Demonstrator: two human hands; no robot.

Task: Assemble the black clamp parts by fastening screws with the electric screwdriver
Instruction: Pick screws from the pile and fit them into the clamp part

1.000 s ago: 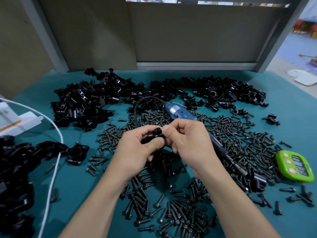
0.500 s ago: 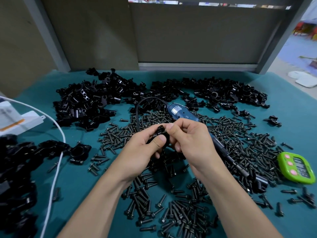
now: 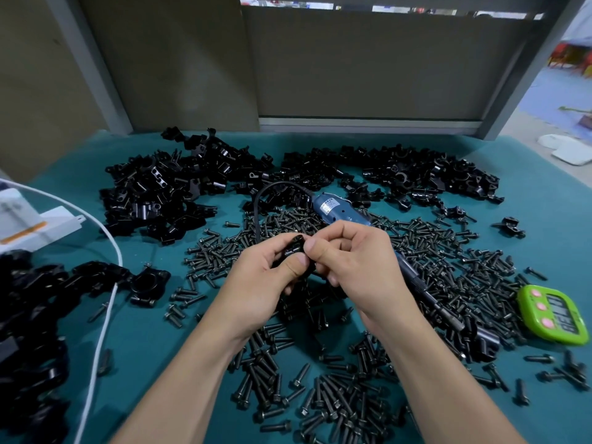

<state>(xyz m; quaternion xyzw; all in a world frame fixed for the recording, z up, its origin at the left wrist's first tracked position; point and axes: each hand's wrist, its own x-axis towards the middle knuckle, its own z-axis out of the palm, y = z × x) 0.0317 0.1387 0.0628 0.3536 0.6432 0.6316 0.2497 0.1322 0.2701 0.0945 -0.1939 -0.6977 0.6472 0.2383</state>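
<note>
Presently we note both forearms reaching in from the near edge and meeting over the middle of the table. Our left hand [image 3: 262, 280] curls round a small black clamp part [image 3: 292, 249], thumb across its front. Our right hand [image 3: 358, 264] closes against it from the other side, thumb and forefinger pinching the part's upper end. Whether a screw sits under those fingertips we cannot tell.

The table [image 3: 144, 341] is covered in teal cloth. Loose screws [image 3: 272, 382] lie scattered over its middle and near side. Heaps of clamp pieces [image 3: 166, 193] lie along the far side. A white cable [image 3: 107, 302] runs down the left, and a green timer [image 3: 551, 318] sits at the right. Grey panels [image 3: 368, 65] close off the back.

The electric screwdriver [image 3: 333, 208] lies on the screws just behind our right hand, held by neither hand. Its shaft emerges to the right of that wrist. The clamp part is held between both hands, raised above the screws.
</note>
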